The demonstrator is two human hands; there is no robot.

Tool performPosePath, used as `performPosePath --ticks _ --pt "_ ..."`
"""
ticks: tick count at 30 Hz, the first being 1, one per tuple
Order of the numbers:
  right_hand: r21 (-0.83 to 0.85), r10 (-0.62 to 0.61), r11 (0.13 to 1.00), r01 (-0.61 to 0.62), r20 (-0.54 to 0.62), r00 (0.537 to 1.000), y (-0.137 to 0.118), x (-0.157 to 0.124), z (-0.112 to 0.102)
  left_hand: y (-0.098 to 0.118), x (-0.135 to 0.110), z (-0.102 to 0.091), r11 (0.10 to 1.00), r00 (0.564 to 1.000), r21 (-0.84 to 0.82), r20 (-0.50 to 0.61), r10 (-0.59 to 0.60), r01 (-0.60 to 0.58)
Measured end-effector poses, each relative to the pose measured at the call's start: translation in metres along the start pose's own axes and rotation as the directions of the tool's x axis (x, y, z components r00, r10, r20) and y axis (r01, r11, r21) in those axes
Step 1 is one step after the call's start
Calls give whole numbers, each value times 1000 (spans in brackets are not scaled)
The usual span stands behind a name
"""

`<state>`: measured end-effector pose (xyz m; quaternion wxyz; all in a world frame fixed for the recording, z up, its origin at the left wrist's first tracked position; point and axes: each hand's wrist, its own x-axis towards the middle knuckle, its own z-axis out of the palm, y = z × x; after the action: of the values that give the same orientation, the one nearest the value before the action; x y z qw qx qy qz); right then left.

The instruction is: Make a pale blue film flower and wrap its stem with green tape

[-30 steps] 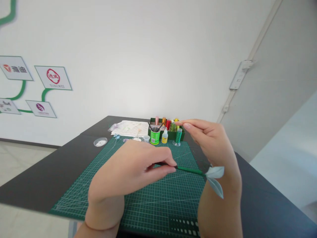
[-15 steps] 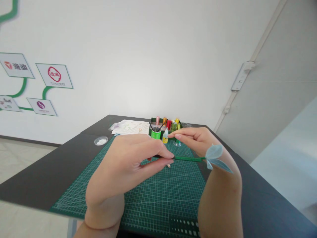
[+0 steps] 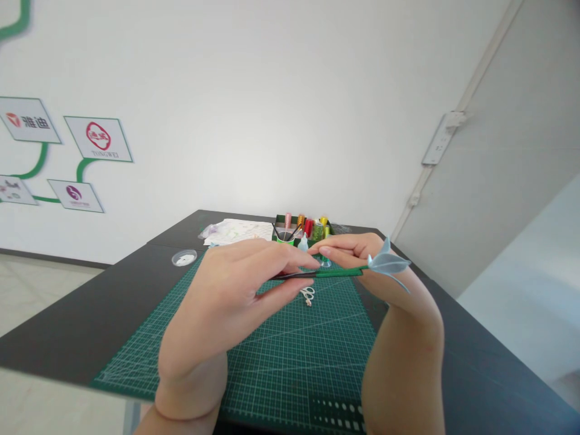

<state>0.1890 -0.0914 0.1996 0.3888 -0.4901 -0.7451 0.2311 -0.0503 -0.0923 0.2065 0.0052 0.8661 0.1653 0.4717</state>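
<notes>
My left hand (image 3: 244, 284) is closed, thumb and fingers pinching a thin flower stem (image 3: 338, 273). The stem is dark at the fingers and wrapped in green farther right. Pale blue petals (image 3: 388, 263) sit at its right end, in front of my right wrist. My right hand (image 3: 353, 246) is behind the stem, fingers pressed together in a pinch pointing left; what they hold, if anything, is too small to make out. Just beyond the right fingertips are a small glue bottle (image 3: 303, 243) and a green thread spool (image 3: 325, 261). White-handled scissors (image 3: 308, 294) lie below the stem, partly hidden.
A green cutting mat (image 3: 299, 356) covers much of the black table (image 3: 136, 296). Toward the back are a box of colored thread spools (image 3: 308, 228), a green cup with dark tools (image 3: 285, 237) and white paper (image 3: 238, 232). A clear round dish (image 3: 184, 258) stands at left.
The stem has risen slightly and rolled between the left fingers, so the petals now face another way. The left fingers have shifted, uncovering more of the scissors. My right hand has barely moved.
</notes>
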Motion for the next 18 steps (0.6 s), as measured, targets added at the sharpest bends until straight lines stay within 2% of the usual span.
performPosePath --ticks 7,12,15,18 --pt "-22 24 999 -25 -57 998 1 1 -1 2 0 0 1000 999 9 46 -5 4" --pt "-63 -50 997 44 -104 993 2 1 -1 3 -1 0 997 992 47 114 59 -65" --pt "-72 -95 994 81 -212 973 -2 0 -2 4 -2 0 992 985 71 146 94 -105" --pt "-55 -134 991 122 -360 923 -9 -3 -1 5 -2 0 986 974 93 193 118 -138"
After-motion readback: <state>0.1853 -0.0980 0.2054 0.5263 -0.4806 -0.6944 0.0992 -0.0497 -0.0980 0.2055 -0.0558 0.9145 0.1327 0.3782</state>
